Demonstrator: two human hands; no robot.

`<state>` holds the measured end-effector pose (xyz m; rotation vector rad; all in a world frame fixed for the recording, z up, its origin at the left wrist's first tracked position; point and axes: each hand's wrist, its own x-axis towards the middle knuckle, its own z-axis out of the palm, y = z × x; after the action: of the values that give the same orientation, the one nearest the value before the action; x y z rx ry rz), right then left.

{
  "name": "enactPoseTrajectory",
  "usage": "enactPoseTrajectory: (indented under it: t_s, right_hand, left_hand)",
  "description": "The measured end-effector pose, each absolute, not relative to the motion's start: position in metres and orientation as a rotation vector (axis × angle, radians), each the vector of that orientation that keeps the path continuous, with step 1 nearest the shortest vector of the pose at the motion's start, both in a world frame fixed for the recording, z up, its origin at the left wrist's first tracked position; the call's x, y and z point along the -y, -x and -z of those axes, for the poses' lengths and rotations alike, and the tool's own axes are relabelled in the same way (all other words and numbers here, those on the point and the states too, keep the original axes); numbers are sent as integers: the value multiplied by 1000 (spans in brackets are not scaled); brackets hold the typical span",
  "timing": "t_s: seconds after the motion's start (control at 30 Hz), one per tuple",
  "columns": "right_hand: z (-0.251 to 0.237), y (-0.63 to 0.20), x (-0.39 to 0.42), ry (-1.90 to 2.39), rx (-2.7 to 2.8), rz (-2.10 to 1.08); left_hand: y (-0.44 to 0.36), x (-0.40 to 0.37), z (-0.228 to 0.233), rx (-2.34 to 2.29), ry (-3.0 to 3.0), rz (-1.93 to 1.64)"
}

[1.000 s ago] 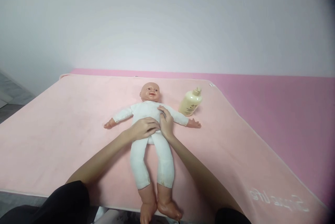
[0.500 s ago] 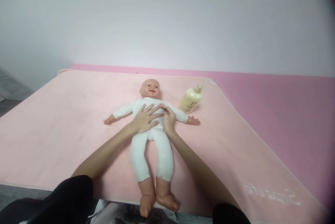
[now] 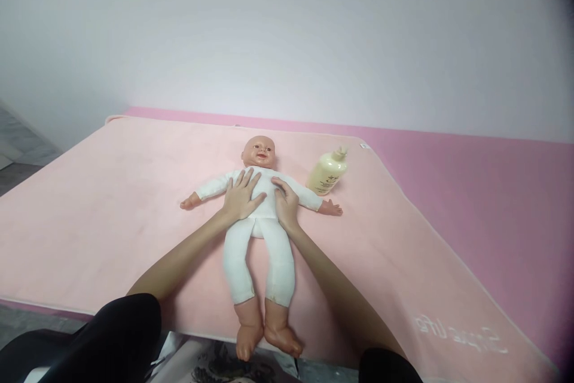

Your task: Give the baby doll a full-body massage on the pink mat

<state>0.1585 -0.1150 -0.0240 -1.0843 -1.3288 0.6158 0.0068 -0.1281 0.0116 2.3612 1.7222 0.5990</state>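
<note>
A baby doll (image 3: 264, 207) in a white cloth body lies on its back, head away from me and feet at the near edge. My left hand (image 3: 241, 196) rests flat on the left side of its chest and belly, fingers spread and pointing up. On the doll's other side my right hand (image 3: 286, 201) lies along the flank, fingers stretched over the chest and thumb apart. Neither hand holds anything. Just beyond the doll's right-hand arm, a pale yellow pump bottle (image 3: 327, 172) with dark lettering leans to the right.
A light pink towel (image 3: 112, 210) with white lettering lies under the doll. It covers part of a darker pink surface (image 3: 493, 210), which shows at the right. Behind it rises a plain white wall (image 3: 287, 42). Grey floor shows at the lower left.
My left hand has slid left and a little up the doll's chest, away from my right hand. The right hand stays at the flank, its thumb now more visible. The view has shifted slightly.
</note>
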Motion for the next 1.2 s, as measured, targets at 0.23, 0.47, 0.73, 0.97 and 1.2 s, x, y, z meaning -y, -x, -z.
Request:
enactPoseTrajectory:
  t_s: [0.23,0.47,0.73,0.97,1.2]
  right_hand:
    - [16,-155,133,605,1829,-257]
    - [9,-153,139,520,2021,-227]
    - [2,-150,135,643,2251,-270]
    - [-6,-142,132,976,2346,-241]
    - [9,-139,121,1357,1905,-292]
  left_hand:
    - [7,121,7,-1708,-2156,-994]
    - [27,113,28,-1359,-1797,-1454]
    - [26,114,27,-1344,-1773,-1476]
    - [27,114,26,-1362,-1801,-1457]
    - [26,116,22,-1382,-1841,-1433]
